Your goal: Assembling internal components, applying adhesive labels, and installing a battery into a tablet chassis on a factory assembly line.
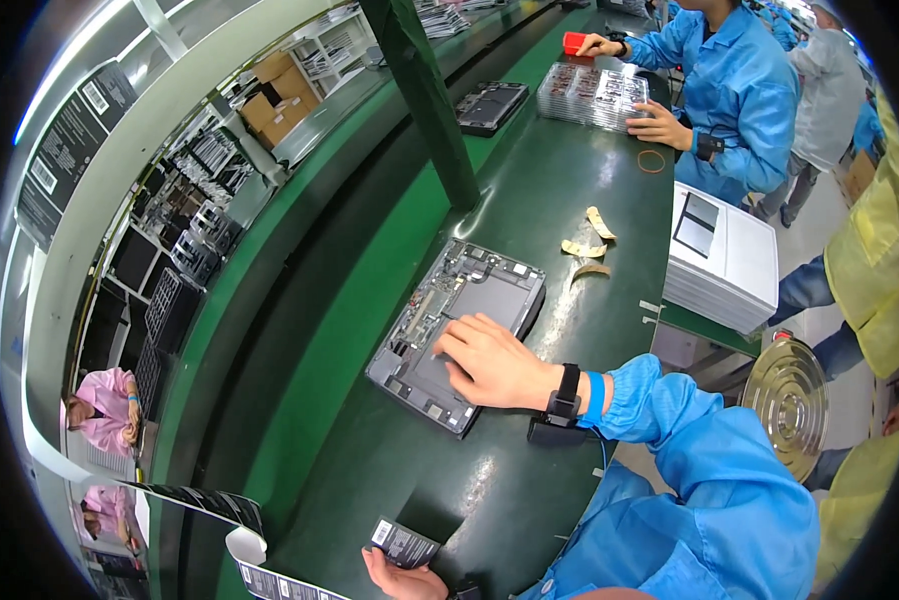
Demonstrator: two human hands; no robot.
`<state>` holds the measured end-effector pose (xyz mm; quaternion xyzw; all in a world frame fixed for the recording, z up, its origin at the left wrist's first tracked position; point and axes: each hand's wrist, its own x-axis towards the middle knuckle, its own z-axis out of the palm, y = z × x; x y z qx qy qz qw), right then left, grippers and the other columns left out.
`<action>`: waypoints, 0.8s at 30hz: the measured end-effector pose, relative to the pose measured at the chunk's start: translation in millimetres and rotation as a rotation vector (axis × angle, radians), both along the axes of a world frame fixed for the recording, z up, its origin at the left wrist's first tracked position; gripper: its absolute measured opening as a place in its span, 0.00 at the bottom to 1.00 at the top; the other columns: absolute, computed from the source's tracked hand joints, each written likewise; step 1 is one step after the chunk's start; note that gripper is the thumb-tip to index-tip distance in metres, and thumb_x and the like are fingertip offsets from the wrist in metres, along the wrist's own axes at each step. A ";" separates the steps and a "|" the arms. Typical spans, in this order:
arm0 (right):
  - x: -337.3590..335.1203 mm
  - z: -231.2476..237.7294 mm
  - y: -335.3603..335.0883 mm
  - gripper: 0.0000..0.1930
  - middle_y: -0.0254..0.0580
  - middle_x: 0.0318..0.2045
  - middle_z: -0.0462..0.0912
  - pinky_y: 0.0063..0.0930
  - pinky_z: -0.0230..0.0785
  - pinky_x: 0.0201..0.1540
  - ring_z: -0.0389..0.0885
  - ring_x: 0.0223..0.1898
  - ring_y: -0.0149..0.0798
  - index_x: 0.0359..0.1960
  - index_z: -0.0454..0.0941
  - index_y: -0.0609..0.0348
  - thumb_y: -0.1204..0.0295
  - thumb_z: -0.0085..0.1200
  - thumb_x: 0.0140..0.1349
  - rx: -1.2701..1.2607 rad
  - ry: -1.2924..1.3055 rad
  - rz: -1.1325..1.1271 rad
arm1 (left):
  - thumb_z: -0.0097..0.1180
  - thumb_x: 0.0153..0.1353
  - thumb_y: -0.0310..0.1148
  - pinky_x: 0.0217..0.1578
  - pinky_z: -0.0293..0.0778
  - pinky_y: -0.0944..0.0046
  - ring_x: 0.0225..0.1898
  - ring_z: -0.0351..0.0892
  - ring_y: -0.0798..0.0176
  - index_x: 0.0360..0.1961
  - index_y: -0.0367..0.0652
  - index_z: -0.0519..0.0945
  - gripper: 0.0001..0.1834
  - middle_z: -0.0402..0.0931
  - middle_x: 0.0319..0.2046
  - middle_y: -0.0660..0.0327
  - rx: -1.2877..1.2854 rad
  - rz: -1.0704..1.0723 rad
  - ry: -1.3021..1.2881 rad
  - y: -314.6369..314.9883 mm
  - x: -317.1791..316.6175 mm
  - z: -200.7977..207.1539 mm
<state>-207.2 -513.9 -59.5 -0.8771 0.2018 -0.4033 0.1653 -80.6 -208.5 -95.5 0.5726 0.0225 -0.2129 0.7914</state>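
Observation:
On the green bench lies an opened flat electronic device (504,290), its circuit board and dark grey battery-like panels exposed. My right hand (494,365) is over its middle, fingers bent toward the panels and thumb apart, gripping nothing. A black strap and a blue band circle that wrist. Low in the picture, my left hand (404,580) holds a black label (405,543) with white print and a barcode by its lower edge. To the left of it, a strip of similar labels (284,585) with white backing curls at the lower edge.
Several yellowish peeled strips (583,248) and a rubber band (650,161) lie on the bench. A green post (424,100) stands beyond the device. Another opened device (491,106) lies farther off. A co-worker (739,90) handles stacked clear trays (591,97). A round metal stool (786,408) stands right.

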 end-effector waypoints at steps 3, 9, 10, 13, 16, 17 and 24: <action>-0.6 -1.6 -0.5 0.07 0.48 0.32 0.72 0.41 0.65 0.42 0.72 0.37 0.49 0.32 0.71 0.64 0.77 0.53 0.51 -0.005 -0.005 0.002 | 0.46 0.64 0.45 0.25 0.76 0.68 0.35 0.81 0.65 0.50 0.45 0.74 0.20 0.80 0.40 0.60 0.004 -0.191 -0.123 8.2 16.7 -13.5; -0.1 -3.9 -0.8 0.06 0.48 0.32 0.72 0.42 0.65 0.43 0.72 0.37 0.49 0.31 0.71 0.64 0.77 0.53 0.52 0.005 -0.011 0.017 | 0.57 0.59 0.39 0.48 0.71 0.52 0.51 0.75 0.53 0.59 0.39 0.73 0.27 0.75 0.53 0.54 -0.010 -0.001 0.007 0.2 -1.4 1.3; -0.9 -3.7 -1.1 0.06 0.48 0.32 0.72 0.42 0.65 0.43 0.72 0.37 0.49 0.31 0.71 0.64 0.77 0.53 0.52 0.006 -0.010 0.015 | 0.57 0.59 0.39 0.48 0.71 0.52 0.51 0.75 0.53 0.59 0.39 0.73 0.27 0.75 0.53 0.54 -0.008 -0.003 0.007 0.3 -1.0 1.2; -1.8 -3.3 -1.6 0.06 0.47 0.31 0.71 0.41 0.65 0.43 0.71 0.37 0.49 0.31 0.71 0.64 0.77 0.53 0.52 0.014 0.003 0.016 | 0.56 0.59 0.39 0.48 0.71 0.52 0.50 0.76 0.53 0.58 0.40 0.73 0.27 0.75 0.54 0.54 -0.025 -0.033 0.015 1.0 -0.1 0.7; -2.2 -3.8 -2.3 0.06 0.47 0.31 0.71 0.41 0.65 0.43 0.71 0.37 0.49 0.30 0.70 0.64 0.77 0.53 0.52 0.015 0.011 0.009 | 0.56 0.59 0.39 0.47 0.72 0.51 0.50 0.76 0.52 0.58 0.40 0.73 0.27 0.75 0.53 0.54 0.002 0.001 0.021 1.0 -0.2 -0.4; -1.8 -4.6 -2.6 0.07 0.46 0.33 0.72 0.41 0.66 0.43 0.73 0.39 0.48 0.33 0.72 0.62 0.77 0.54 0.53 0.019 0.029 0.006 | 0.57 0.59 0.39 0.48 0.72 0.51 0.51 0.76 0.52 0.59 0.39 0.73 0.27 0.75 0.54 0.54 -0.017 -0.005 0.015 2.8 1.3 -3.3; 0.5 -1.1 -1.2 0.05 0.45 0.32 0.72 0.40 0.65 0.42 0.72 0.38 0.47 0.31 0.73 0.64 0.77 0.53 0.52 0.016 0.016 0.012 | 0.53 0.63 0.36 0.37 0.78 0.66 0.46 0.78 0.61 0.60 0.32 0.67 0.27 0.74 0.50 0.53 -0.087 0.153 -0.051 3.2 0.5 -18.9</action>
